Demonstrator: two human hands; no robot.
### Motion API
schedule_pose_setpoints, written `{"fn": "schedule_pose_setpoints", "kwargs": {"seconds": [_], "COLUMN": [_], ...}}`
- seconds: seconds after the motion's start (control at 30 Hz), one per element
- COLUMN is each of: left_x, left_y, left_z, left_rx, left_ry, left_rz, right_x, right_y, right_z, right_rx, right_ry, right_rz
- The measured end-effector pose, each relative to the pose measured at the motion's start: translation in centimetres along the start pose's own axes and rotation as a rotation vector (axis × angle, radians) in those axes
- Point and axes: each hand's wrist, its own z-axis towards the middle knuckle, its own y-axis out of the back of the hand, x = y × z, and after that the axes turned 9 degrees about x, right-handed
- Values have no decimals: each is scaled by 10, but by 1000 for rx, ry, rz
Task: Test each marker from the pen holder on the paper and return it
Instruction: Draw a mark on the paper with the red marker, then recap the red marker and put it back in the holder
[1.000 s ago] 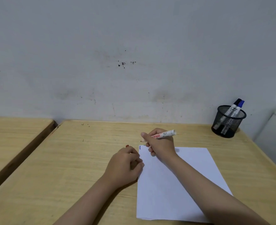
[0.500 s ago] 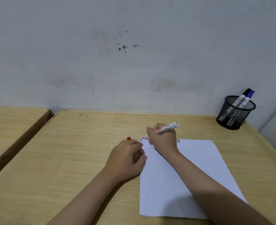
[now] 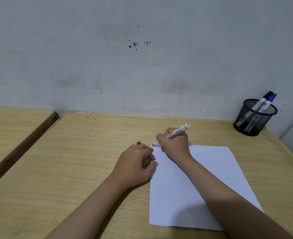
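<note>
Scuffed grey wall (image 3: 142, 66) with dark specks, light wooden table (image 3: 73, 169), second table (image 3: 13, 125) just beside

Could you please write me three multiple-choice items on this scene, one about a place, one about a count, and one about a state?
1. Where does the pen holder stand?
A. far right corner of the table
B. on the paper
C. near left edge

2. How many markers are in the holder?
A. none
B. two
C. five

3. What is the right hand doing?
A. resting empty
B. pressing a red marker to the paper
C. reaching into the holder

Key: 1 A, it sits by the wall at right; 2 B, two capped ends show; 3 B, the tip meets the paper's top left corner.
</note>
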Motion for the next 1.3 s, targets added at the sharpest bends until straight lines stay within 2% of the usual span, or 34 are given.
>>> {"fn": "schedule_pose_setpoints", "kwargs": {"seconds": [0.23,0.4,0.5,0.6,0.67,0.77,0.83,1.0,1.3], "left_x": [-1,3,10,14,12,-6,-16,-48,-98], "left_y": [0,3,6,8,10,23,32,46,60], "left_z": [-1,3,7,9,10,7,4,-5,-27], "left_rx": [-22,-253,-253,-212,-254,-312,-316,-274,-259], "left_ry": [-51,-68,-5,46,102,272,254,102,-40], "left_rz": [28,137,140,16,-124,-633,-864,-1068,-1112], "right_x": [3,3,7,15,26,43,51,70,101], "right_y": [2,7,7,12,17,26,31,43,57], "right_z": [-3,-3,-7,-10,-13,-23,-33,-58,-100], "right_rx": [-43,-37,-20,-37,-54,-62,-48,-38,-10], "right_ry": [-18,-13,9,57,96,165,201,270,364], "right_rz": [123,274,300,309,342,419,427,407,305]}}
